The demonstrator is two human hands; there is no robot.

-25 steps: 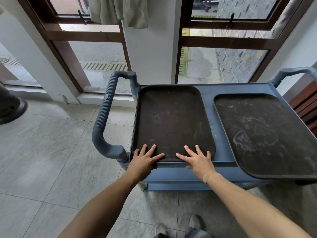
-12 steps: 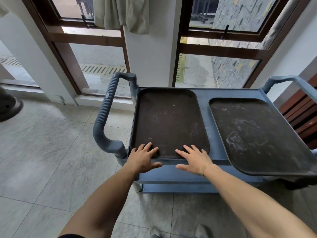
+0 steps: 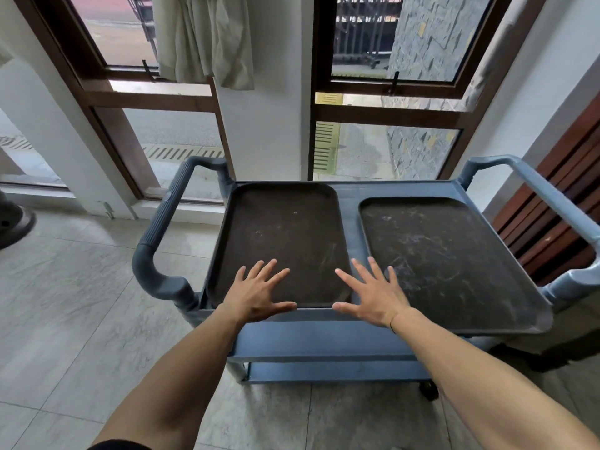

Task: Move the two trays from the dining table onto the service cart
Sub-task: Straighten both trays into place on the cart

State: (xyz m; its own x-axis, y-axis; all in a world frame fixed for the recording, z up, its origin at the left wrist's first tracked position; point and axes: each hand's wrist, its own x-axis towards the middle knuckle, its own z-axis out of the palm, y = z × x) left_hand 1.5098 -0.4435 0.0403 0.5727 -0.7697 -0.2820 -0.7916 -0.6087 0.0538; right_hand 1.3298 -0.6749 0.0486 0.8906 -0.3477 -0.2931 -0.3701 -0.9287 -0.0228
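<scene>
Grey tile floor, brown-framed windows, probably daylight.

Pale grey marble-look floor tiles underfoot. Behind, 2 tall brown-framed windows: left window, right window, parted by a white wall pillar. Cream curtain bunched up high over the left frame. Dark rounded object at the far left edge, cut off. Reddish wooden slats on the right. Stone-clad wall outside the glass.
</scene>
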